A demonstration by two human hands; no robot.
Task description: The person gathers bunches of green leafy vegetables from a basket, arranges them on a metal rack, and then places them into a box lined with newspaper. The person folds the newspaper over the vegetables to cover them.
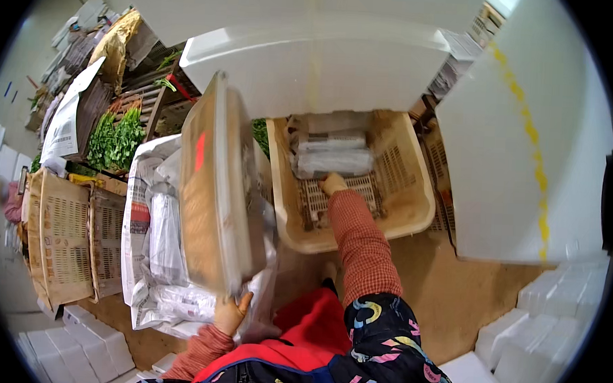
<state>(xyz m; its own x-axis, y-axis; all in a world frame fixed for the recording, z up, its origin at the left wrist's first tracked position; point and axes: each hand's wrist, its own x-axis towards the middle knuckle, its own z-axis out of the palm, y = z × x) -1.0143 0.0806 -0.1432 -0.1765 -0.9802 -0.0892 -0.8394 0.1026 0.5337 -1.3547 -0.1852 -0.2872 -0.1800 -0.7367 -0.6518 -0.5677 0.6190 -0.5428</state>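
Note:
My left hand [232,314] grips the lower end of a tan panel-like plastic container [209,187], which stands tilted on edge with a pale rim and a red mark. Motion blurs it, so its exact kind is unclear. Beneath it is a paper-lined container [138,225] holding white plastic-wrapped bundles [166,231]. My right hand [333,183] reaches into a cream slotted plastic crate [423,217]. It is at the near edge of plastic-wrapped white bundles [333,162] lying at the crate's far side. Its fingertips are hidden, so I cannot tell whether they grip the plastic.
White foam boxes [311,79] rise behind the crate, and a large one [513,159] with yellow tape stands right. Leafy greens [116,137] lie on a slatted rack at left, above slotted crates [63,237]. White blocks [541,345] are stacked at lower right.

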